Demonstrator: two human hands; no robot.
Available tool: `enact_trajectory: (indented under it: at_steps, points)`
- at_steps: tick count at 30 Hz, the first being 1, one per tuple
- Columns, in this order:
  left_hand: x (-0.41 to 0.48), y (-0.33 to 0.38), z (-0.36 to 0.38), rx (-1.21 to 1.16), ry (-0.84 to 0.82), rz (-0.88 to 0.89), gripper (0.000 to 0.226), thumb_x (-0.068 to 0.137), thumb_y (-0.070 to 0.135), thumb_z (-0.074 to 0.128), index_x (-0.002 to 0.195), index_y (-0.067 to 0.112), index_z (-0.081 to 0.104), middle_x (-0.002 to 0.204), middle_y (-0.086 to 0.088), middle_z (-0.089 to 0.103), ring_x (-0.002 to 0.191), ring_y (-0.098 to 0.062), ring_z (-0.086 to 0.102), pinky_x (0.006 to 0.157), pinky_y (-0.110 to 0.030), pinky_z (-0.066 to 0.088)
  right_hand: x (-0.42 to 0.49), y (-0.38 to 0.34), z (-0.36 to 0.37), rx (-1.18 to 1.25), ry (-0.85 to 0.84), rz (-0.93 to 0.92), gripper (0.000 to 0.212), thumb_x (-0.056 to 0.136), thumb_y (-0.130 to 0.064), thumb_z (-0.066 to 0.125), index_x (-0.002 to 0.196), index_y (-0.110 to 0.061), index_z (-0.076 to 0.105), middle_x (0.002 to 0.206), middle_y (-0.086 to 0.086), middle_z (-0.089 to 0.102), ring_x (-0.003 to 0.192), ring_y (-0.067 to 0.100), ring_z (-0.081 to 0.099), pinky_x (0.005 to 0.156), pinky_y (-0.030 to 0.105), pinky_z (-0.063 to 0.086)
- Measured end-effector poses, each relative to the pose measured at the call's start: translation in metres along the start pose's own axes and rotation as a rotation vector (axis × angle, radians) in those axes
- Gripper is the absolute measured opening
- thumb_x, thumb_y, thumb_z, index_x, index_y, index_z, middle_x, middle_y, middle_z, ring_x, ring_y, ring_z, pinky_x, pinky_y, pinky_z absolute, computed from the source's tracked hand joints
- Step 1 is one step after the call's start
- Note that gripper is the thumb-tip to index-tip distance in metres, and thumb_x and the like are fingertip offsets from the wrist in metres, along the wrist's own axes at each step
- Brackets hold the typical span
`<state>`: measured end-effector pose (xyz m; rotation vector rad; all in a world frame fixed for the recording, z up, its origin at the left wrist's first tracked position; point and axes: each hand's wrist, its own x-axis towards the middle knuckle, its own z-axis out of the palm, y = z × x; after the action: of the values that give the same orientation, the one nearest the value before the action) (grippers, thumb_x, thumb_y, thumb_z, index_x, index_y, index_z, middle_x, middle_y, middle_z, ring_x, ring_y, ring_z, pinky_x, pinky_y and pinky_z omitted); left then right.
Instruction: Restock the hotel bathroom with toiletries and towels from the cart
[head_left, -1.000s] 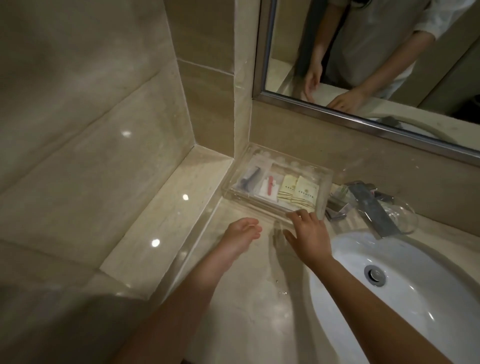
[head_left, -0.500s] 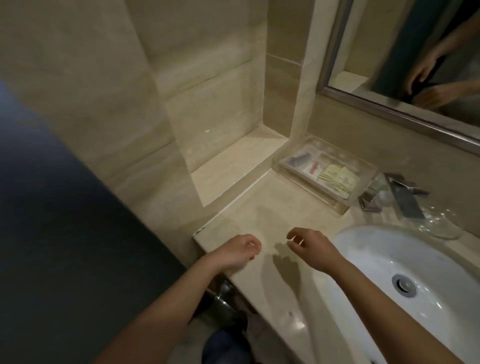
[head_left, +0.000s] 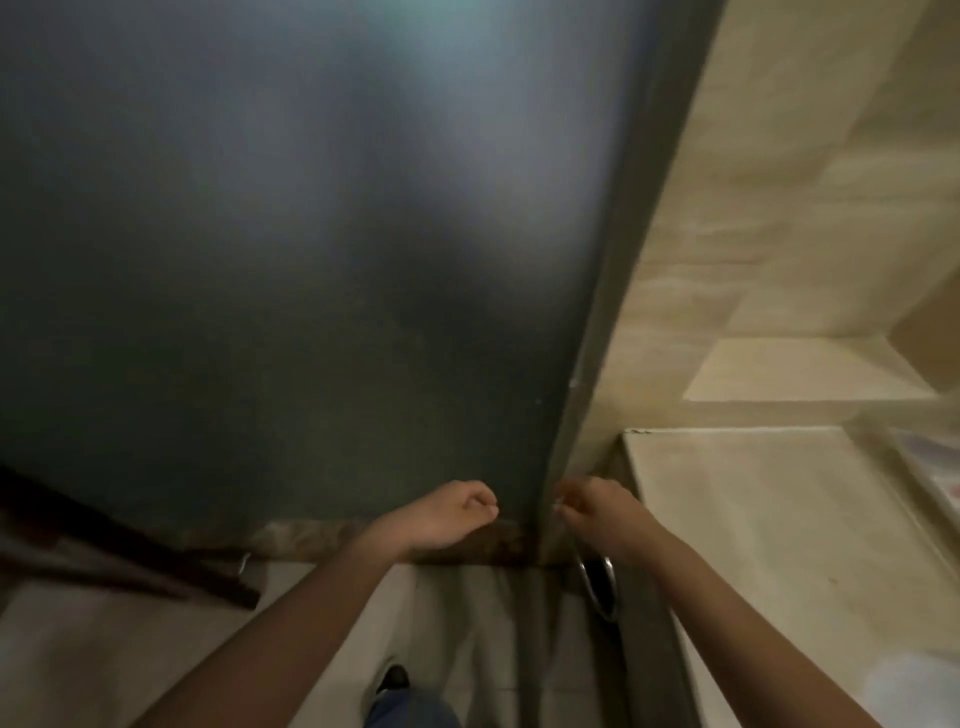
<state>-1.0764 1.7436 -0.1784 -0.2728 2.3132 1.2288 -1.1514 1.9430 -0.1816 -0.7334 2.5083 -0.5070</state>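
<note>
Near first: my shoe (head_left: 392, 680) is at bottom centre on pale floor tile, and both forearms run up from the bottom edge. Left hand (head_left: 447, 514) is mid-frame, fingers loosely curled, nothing in it. Right hand (head_left: 597, 512) is just right of it, also loosely curled and apparently empty, but it's blurred, so I can't rule out a small item. Behind both, the dark frosted door panel (head_left: 311, 260) fills left and centre. My read: this is the go-fetch step, with hands free for the next load. Cart and towels aren't in frame, location unknown. To do it well: clear the panel edge next to the right hand, then take towels and toiletries in one trip. Counter (head_left: 753, 519) sits right of the right hand, near but not touching. The toiletry tray (head_left: 935, 467) is a blur at the far right edge, well apart from both hands.
</note>
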Motion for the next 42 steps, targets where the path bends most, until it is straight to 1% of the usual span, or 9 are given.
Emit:
enact_trajectory:
  at_steps: [4,12,15,20,24,31,37,40,42]
  points:
    - [-0.045,-0.051,-0.026,-0.080,0.138,-0.098,0.027,0.095,0.022,0.047,0.118,0.011,0.056,0.103,-0.001,0.058,0.094,-0.010,0.053,0.071,-0.017,0.041,0.022,-0.060,0.017,-0.028,-0.082,-0.128,0.026,0.093,-0.031,0.050,0.116,-0.021,0.059,0.114,0.002,0.065,0.105,0.020,0.060,0.088,0.031,0.048]
    - [-0.162,-0.150,-0.056,-0.252,0.368,-0.200,0.026,0.095,0.017,0.050,0.117,0.005,0.055,0.104,-0.007,0.059,0.099,-0.017,0.056,0.088,-0.024,0.042,0.027,-0.193,0.075,-0.116,-0.221,-0.371,0.018,0.093,-0.023,0.049,0.104,-0.019,0.062,0.100,0.002,0.067,0.095,0.020,0.063,0.083,0.035,0.051]
    - [-0.219,-0.184,-0.061,-0.284,0.450,-0.210,0.017,0.095,0.012,0.049,0.110,0.009,0.055,0.091,0.000,0.057,0.086,-0.012,0.053,0.075,-0.016,0.041,0.013,-0.247,0.105,-0.117,-0.221,-0.431,0.018,0.090,-0.020,0.050,0.098,-0.016,0.066,0.096,0.004,0.069,0.092,0.022,0.064,0.082,0.038,0.051]
    - [-0.327,-0.238,-0.065,-0.324,0.608,-0.250,0.025,0.095,0.014,0.048,0.118,0.005,0.056,0.099,-0.003,0.057,0.089,-0.011,0.055,0.066,-0.004,0.040,-0.021,-0.342,0.163,-0.078,-0.321,-0.557,0.020,0.092,-0.018,0.050,0.103,-0.015,0.067,0.098,0.001,0.069,0.094,0.017,0.063,0.084,0.031,0.050]
    - [-0.407,-0.282,-0.066,-0.364,0.731,-0.291,0.028,0.095,0.016,0.049,0.120,0.005,0.056,0.104,-0.003,0.058,0.095,-0.011,0.055,0.075,-0.009,0.041,-0.042,-0.421,0.211,-0.053,-0.367,-0.645,0.018,0.091,-0.015,0.054,0.102,-0.014,0.068,0.098,-0.001,0.068,0.092,0.008,0.059,0.085,0.018,0.042]
    - [-0.524,-0.359,-0.069,-0.437,0.883,-0.438,0.029,0.095,0.023,0.049,0.122,0.014,0.056,0.122,-0.005,0.059,0.112,-0.017,0.056,0.090,-0.018,0.040,-0.065,-0.548,0.278,-0.060,-0.555,-0.776,0.014,0.092,-0.019,0.054,0.098,-0.021,0.065,0.092,-0.004,0.066,0.089,0.013,0.062,0.082,0.024,0.045]
    - [-0.588,-0.405,-0.108,-0.539,1.026,-0.474,0.027,0.096,0.022,0.046,0.120,0.016,0.056,0.108,0.007,0.055,0.101,-0.008,0.056,0.076,-0.008,0.042,-0.051,-0.643,0.319,-0.065,-0.669,-0.903,0.019,0.094,-0.016,0.051,0.106,-0.013,0.064,0.090,-0.008,0.061,0.083,0.004,0.056,0.068,0.008,0.039]
    - [-0.608,-0.431,-0.142,-0.500,1.093,-0.525,0.025,0.095,0.025,0.047,0.117,0.019,0.057,0.104,0.007,0.057,0.099,-0.008,0.058,0.082,-0.019,0.043,-0.031,-0.695,0.339,-0.018,-0.719,-0.947,0.015,0.093,-0.012,0.052,0.102,-0.013,0.065,0.083,-0.014,0.059,0.077,0.000,0.055,0.078,0.017,0.042]
    - [-0.620,-0.449,-0.171,-0.472,1.144,-0.515,0.022,0.096,0.024,0.048,0.114,0.016,0.058,0.094,0.010,0.056,0.085,-0.002,0.057,0.071,-0.011,0.042,-0.011,-0.736,0.352,0.004,-0.744,-0.978,0.014,0.092,-0.013,0.053,0.094,-0.020,0.064,0.082,-0.013,0.061,0.076,0.001,0.057,0.080,0.021,0.045]
